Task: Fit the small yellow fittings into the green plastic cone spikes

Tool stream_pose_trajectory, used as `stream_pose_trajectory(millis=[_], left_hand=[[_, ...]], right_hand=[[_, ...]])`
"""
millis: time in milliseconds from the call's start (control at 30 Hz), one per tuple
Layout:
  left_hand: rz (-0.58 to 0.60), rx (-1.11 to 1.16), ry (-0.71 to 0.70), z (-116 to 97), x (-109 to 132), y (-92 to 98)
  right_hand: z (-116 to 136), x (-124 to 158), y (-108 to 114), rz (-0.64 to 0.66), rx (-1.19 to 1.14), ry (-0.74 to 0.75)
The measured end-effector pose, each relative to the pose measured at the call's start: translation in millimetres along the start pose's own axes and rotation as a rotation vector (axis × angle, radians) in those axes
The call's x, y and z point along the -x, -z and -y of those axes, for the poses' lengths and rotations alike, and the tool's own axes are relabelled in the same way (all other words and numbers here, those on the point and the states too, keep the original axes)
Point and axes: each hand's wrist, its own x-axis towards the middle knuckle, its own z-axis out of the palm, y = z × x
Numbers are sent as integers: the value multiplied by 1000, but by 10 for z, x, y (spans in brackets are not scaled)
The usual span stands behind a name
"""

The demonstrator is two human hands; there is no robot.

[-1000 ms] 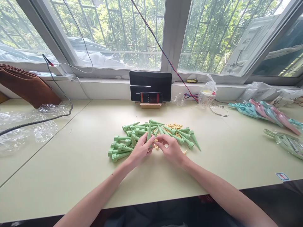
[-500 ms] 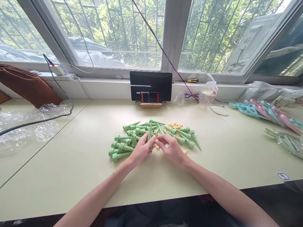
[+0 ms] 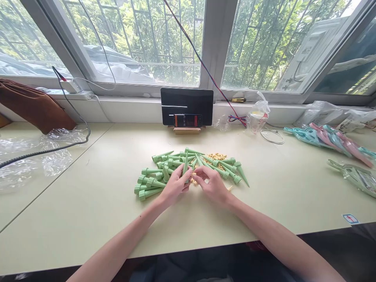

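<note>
My left hand (image 3: 175, 183) is closed around a green plastic watering spike (image 3: 185, 164), its pointed end up. My right hand (image 3: 212, 183) meets it at the spike's side, thumb and forefinger pinched on a small yellow plastic piece that the fingertips mostly hide. Under and behind both hands lie several more green spikes (image 3: 151, 193), capped and pointing different ways. A heap of small yellow pieces (image 3: 216, 157) sits behind the right hand, and a few lie between the hands. One loose yellow piece (image 3: 230, 188) rests by the right wrist.
Beyond the pile, a phone (image 3: 188, 120) on a small stand leans before a dark tablet (image 3: 187, 103). Plastic-wrapped clips (image 3: 326, 137) lie at the right. A black cable (image 3: 55, 149), clear wrap (image 3: 55, 160) and a brown bag (image 3: 35, 105) are at the left.
Both hands stay almost still, with the spike held in the same place. The view has shifted very slightly.
</note>
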Motion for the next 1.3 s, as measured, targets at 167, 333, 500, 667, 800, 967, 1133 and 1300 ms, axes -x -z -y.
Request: stream_pose_trajectory(millis=[167,333,500,667,800,967,1133,1300], left_hand=[[10,-11,-22,11,-1,3],[23,-11,-39,16,-1,13],[25,-8,-39,26,-6,22],[40,-18,-34,42,-9,32],[56,-35,-34,41,-9,32],[59,-32,-33,27,-9,24],[51,-16,-38,18,-4,18],[44,-11,-26,26,-5,23]], right_hand=[[10,2,-2,4,8,-8],[7,7,0,7,25,-2],[8,8,3,14,30,-8],[-2,7,7,23,40,-28],[-17,11,11,28,62,-37],[11,13,12,20,18,-34],[23,15,6,17,-28,10],[12,11,2,25,-22,22]])
